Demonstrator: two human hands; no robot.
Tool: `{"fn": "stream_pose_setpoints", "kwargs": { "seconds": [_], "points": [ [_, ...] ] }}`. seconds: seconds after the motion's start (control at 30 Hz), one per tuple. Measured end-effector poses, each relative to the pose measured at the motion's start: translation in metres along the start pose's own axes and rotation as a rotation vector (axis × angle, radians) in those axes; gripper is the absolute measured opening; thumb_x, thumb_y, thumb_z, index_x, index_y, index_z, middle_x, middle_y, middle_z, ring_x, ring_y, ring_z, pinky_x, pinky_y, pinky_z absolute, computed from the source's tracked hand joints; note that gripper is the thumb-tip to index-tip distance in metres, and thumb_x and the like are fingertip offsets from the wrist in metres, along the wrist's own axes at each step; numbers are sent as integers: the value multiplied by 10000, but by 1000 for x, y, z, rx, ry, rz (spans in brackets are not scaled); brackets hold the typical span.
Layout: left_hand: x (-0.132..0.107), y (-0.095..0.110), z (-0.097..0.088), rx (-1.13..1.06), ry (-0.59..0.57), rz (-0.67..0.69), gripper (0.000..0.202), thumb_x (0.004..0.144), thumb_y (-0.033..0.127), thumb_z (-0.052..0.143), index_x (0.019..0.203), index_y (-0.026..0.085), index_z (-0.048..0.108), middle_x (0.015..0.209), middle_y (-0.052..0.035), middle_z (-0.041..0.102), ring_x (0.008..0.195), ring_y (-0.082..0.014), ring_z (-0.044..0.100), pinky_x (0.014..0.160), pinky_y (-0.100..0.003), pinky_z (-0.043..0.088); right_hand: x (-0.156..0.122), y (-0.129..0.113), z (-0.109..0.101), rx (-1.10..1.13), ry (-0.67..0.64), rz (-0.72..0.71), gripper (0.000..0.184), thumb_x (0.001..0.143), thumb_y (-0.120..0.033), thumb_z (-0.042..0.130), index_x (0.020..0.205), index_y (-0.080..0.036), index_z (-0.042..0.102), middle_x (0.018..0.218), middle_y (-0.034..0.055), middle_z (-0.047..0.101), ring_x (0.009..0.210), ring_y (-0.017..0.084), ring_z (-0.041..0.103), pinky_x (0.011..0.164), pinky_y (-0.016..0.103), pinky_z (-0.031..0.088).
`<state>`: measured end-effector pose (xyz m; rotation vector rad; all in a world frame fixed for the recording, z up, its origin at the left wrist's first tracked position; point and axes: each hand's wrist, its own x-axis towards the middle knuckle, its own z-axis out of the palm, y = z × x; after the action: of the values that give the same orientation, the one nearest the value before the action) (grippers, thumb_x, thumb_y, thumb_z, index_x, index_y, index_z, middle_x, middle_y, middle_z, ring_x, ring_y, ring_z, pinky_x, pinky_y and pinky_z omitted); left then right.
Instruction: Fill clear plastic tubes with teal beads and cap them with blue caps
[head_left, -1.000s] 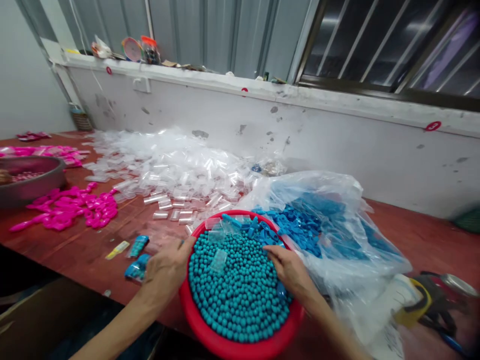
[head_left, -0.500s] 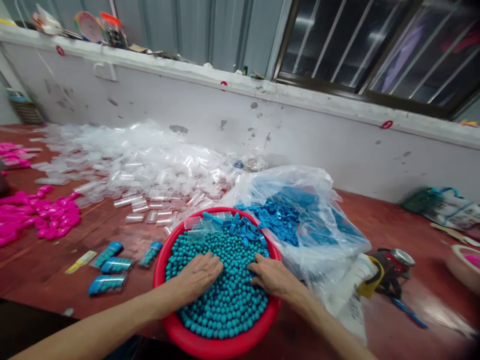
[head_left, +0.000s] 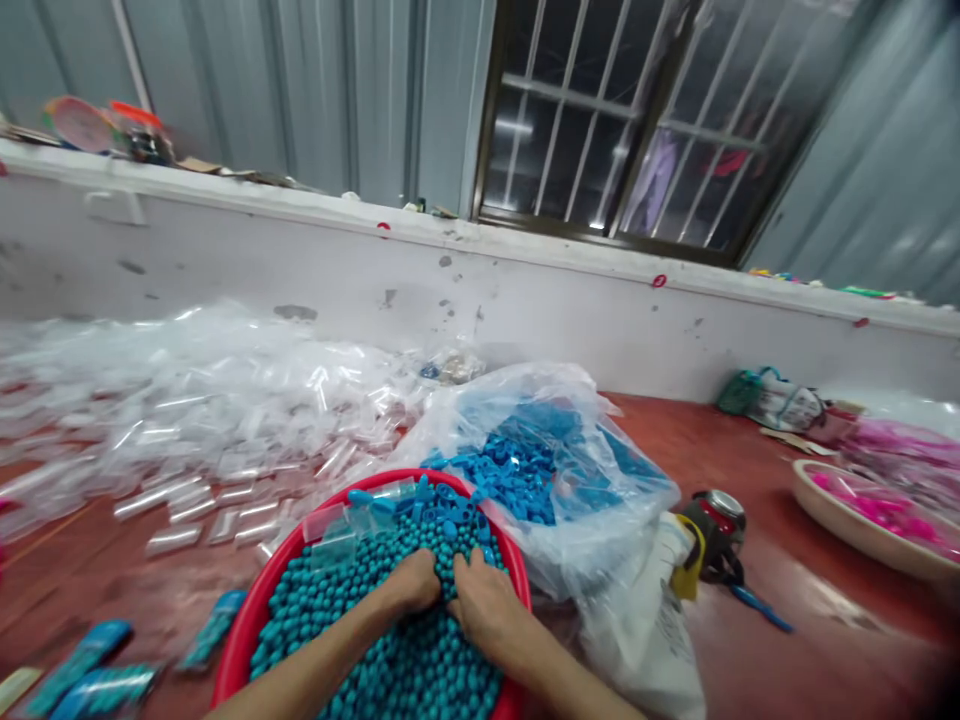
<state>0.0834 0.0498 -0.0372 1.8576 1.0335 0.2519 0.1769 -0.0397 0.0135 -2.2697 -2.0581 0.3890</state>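
Note:
A red basin point(head_left: 247, 625) full of small teal beads point(head_left: 315, 610) stands at the table's near edge. My left hand point(head_left: 411, 585) and my right hand point(head_left: 480, 610) lie side by side on the beads, touching, with fingers curled down into the heap. The fingertips are buried, so what they hold is hidden. Small clear bags point(head_left: 352, 520) and blue plastic pieces point(head_left: 450, 505) lie on the beads at the basin's far rim.
An open clear bag of blue plastic parts point(head_left: 540, 470) leans against the basin's right. A heap of small clear bags point(head_left: 187, 400) covers the table's left. Filled blue packets point(head_left: 97, 665) lie at lower left. A can point(head_left: 716, 515) and a bowl of pink pieces point(head_left: 862, 515) stand right.
My two hands have slid together across the beads until they meet at the basin's middle. The view has swung right, showing more window and the bowl of pink pieces.

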Motion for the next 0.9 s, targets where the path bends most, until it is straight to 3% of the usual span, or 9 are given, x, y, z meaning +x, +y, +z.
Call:
{"fn": "stream_pose_setpoints", "kwargs": {
  "seconds": [0.17,0.27,0.4,0.5,0.7,0.9],
  "points": [
    [-11,-4,-6,-254,-50,-93,80,625,179,484,653,180,558,625,-29,622,685,-209,568,672,-335,429,-5,18,7,291,48,-103,583,743,-138,492,1301,-89,332,1220,178,470,1112,265,461,921,360,363],
    [-23,-6,-11,-495,-103,-74,132,599,209,561,724,171,565,621,11,606,633,-157,547,643,-277,426,-4,29,5,444,68,-137,533,709,-133,485,1238,-142,414,1207,112,508,1108,207,462,925,294,342],
    [-35,-6,-21,-717,-100,-92,199,556,222,638,721,154,550,598,35,561,563,-103,503,600,-233,395,1,31,3,409,4,-171,358,708,-136,446,1048,-177,552,1021,68,616,967,191,545,830,263,377],
    [-44,-3,-28,-763,-79,-107,202,534,214,662,689,130,561,586,28,549,554,-97,491,585,-229,378,4,30,2,350,7,-226,330,708,-143,458,1021,-190,551,1021,56,611,977,192,536,835,267,365],
    [-54,0,-32,-736,60,-99,216,517,162,655,708,130,560,562,47,541,529,-83,468,545,-212,335,9,23,-7,304,167,-170,257,757,-156,443,1008,-162,498,954,72,605,867,184,569,738,255,404],
    [-63,-6,-36,-649,178,-67,305,579,266,649,839,139,551,530,76,467,488,-69,410,475,-194,287,9,10,-3,207,245,-256,340,843,-184,390,1172,-147,468,1011,110,603,945,220,564,775,303,428]
  ]
}}
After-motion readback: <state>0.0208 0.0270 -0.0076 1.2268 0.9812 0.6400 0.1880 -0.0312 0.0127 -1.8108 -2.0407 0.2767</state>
